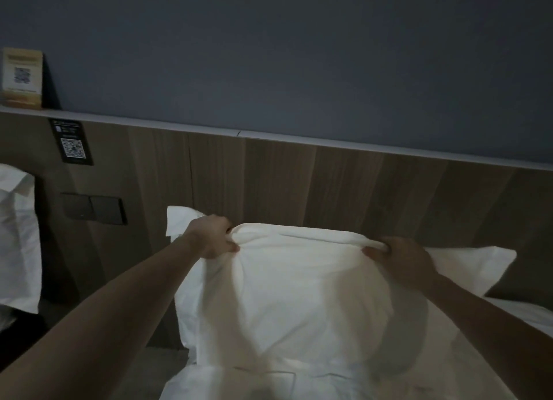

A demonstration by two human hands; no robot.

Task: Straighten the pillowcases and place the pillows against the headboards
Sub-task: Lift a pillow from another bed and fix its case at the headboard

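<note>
Both hands' grip bunches soft white pillow [299,286] top.

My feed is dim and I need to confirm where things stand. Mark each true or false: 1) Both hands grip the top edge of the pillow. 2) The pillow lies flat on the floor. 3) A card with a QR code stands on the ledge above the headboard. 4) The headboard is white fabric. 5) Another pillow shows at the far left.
1) True: the left hand and right hand both pinch the top edge of the pillow.
2) False: it stands on the bed, in front of the headboard.
3) True: the card stands at the left.
4) False: wood-look panels.
5) True: the second pillow.
</note>
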